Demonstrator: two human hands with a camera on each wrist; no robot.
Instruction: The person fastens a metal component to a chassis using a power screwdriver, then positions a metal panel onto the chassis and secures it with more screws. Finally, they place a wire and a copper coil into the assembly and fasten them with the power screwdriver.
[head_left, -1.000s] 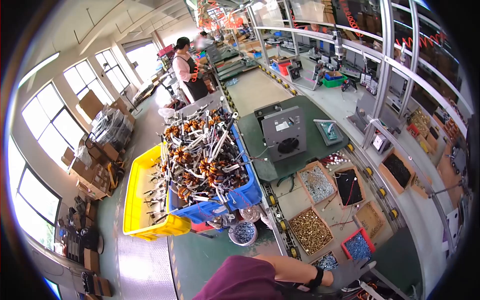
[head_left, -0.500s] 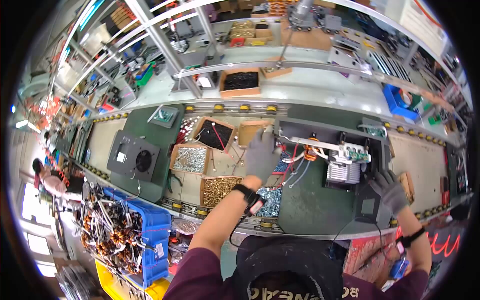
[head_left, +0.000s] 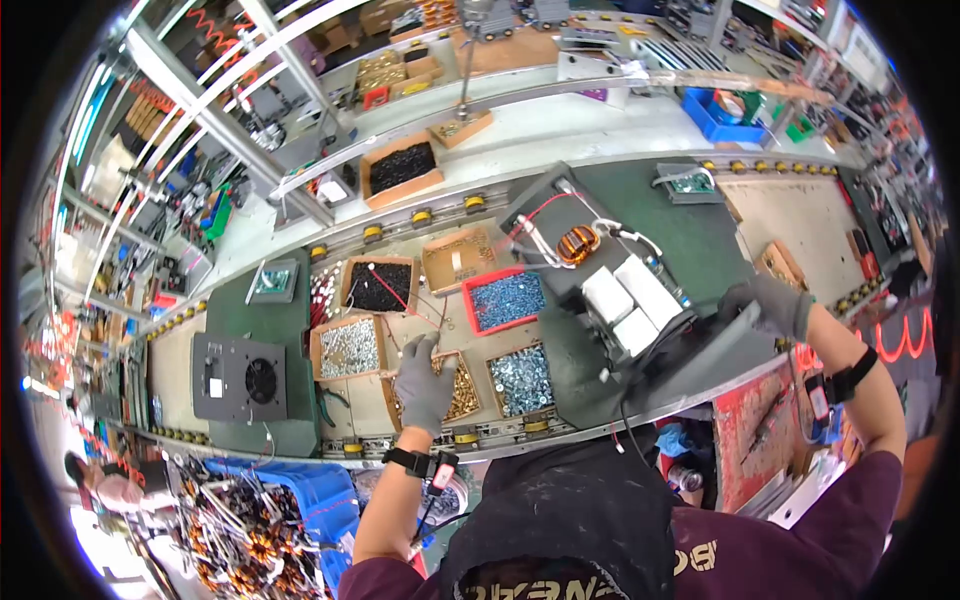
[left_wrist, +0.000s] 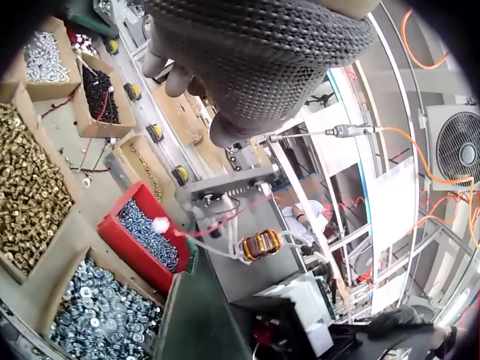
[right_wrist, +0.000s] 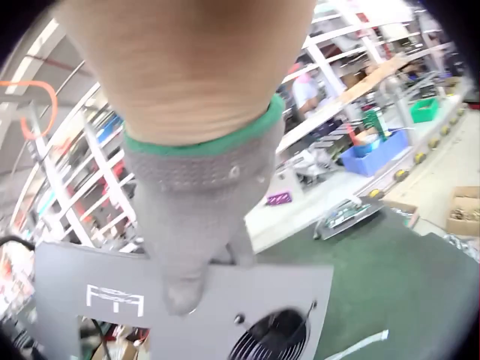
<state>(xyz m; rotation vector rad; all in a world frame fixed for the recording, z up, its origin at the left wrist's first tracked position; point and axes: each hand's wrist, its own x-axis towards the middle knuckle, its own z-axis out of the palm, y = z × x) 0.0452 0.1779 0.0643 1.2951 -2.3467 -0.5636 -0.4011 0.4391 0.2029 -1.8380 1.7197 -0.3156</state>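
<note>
My left hand (head_left: 425, 385), in a grey glove, is over the cardboard box of brass screws (head_left: 462, 392), fingers loosely extended and holding nothing. In the left wrist view the gloved left hand (left_wrist: 255, 67) shows spread fingers. My right hand (head_left: 768, 303), also gloved, grips the edge of a grey metal housing. The right wrist view shows its thumb on the front of the housing's panel (right_wrist: 187, 337), beside a round fan grille (right_wrist: 274, 337); the other fingers are mostly hidden behind. Inside the housing are a copper-wound coil (head_left: 578, 244) and white blocks (head_left: 632, 302).
Around the left hand are boxes of silver screws (head_left: 348, 348), black screws (head_left: 380, 286) and washered screws (head_left: 522, 380), plus a red bin of bluish screws (head_left: 505, 301). Pliers (head_left: 330, 405) lie nearby. A second fan housing (head_left: 238, 378) sits on a green board at left.
The head view has swung from the aisle to the bench. Over the last half second my left hand moved away from the housing to the brass screws, while the housing turned and tilted in my right hand.
</note>
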